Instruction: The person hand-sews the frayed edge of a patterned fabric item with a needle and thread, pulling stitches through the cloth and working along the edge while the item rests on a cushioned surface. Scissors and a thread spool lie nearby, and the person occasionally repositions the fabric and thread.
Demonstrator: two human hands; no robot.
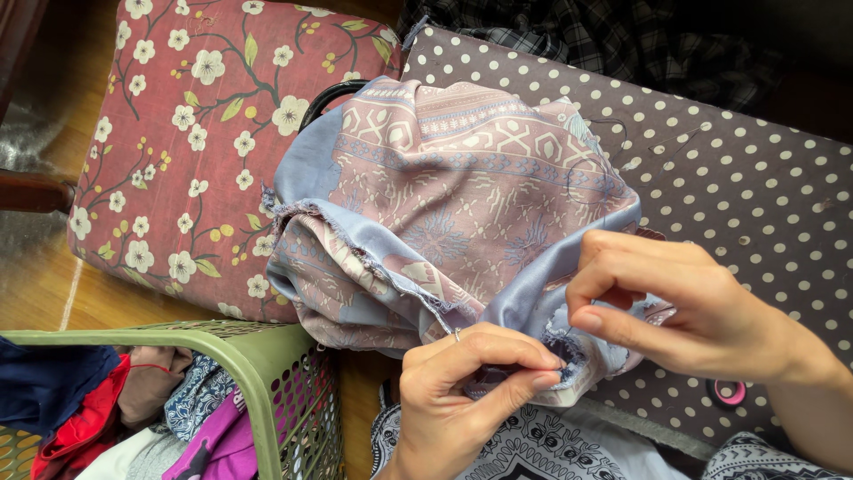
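Pink-and-blue patterned woven cloth [453,204], printed with geometric bands and backed in plain pale blue, lies bunched in a loose mound just above and between both hands, resting over a grey polka-dot cushion [755,187]. It looks thin, light and limp: it folds over itself without holding a shape, and its cut edge is frayed into loose threads, so a hard pull there would likely unravel it. The safest hold seems to be a pinch a little in from the fray, where the weave is whole.

Left hand [462,391] has thumb and forefinger pressed together on the frayed blue edge, with what looks like a fine needle tip showing just above its knuckles, though it is too small to be sure. Right hand [684,311] pinches the same edge just to the right, fingers curled in; between the two, a short stretch of hem is held taut.

The bundle has no firm long axis; the mound spreads widest from upper left down to lower right, and the held hem runs roughly across between the hands.

To the left of the left hand stands a green perforated plastic basket [267,391] of mixed clothes, and beyond it a red floral cushion [178,133].
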